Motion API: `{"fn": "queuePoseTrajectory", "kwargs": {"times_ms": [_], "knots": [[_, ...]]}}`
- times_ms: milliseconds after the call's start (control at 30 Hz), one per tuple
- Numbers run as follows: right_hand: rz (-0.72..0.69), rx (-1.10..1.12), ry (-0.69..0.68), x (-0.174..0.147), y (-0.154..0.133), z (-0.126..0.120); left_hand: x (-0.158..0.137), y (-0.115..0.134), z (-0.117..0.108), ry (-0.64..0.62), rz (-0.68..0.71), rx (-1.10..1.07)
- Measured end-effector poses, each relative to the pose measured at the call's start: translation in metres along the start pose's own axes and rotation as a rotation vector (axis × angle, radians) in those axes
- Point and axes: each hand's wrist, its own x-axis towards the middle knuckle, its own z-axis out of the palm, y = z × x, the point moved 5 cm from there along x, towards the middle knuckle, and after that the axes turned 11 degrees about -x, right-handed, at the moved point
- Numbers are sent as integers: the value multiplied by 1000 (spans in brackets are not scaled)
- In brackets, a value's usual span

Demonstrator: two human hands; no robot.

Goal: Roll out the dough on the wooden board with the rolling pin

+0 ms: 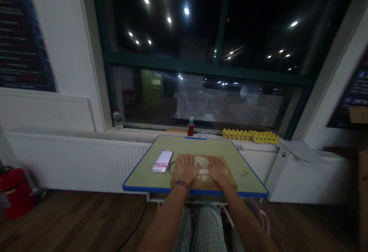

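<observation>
A flattened sheet of white dough (202, 162) lies on a wooden board (211, 185). Across it runs a pale roller (204, 171), which looks like a rolling pin, its ends mostly covered by my hands. My left hand (187, 169) rests flat at the roller's left end with its fingers stretched forward; a beaded bracelet circles that wrist. At the other end, my right hand (217, 170) is also laid flat, palm down, fingers extended. A strip of dough (204, 177) shows on the near side of the roller.
The board sits on a small green table (143, 175) with a blue rim. A phone (162, 161) lies left of the board. Behind the table stand a bottle of red-brown liquid (190, 126) and yellow egg trays (250, 136). A radiator (86, 164) runs below the window.
</observation>
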Motion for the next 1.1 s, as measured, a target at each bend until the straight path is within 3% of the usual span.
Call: {"fn": "queuePoseTrajectory", "kwargs": {"times_ms": [233,500,1100], "knots": [[7,-54,-40,-13,3,2,-14,2,-2,37,70,-10],[-6,-35,9,-22,3,0,-18,1,0,47,60,-36],[9,-14,12,-7,0,1,-7,3,-5,50,71,3]]}}
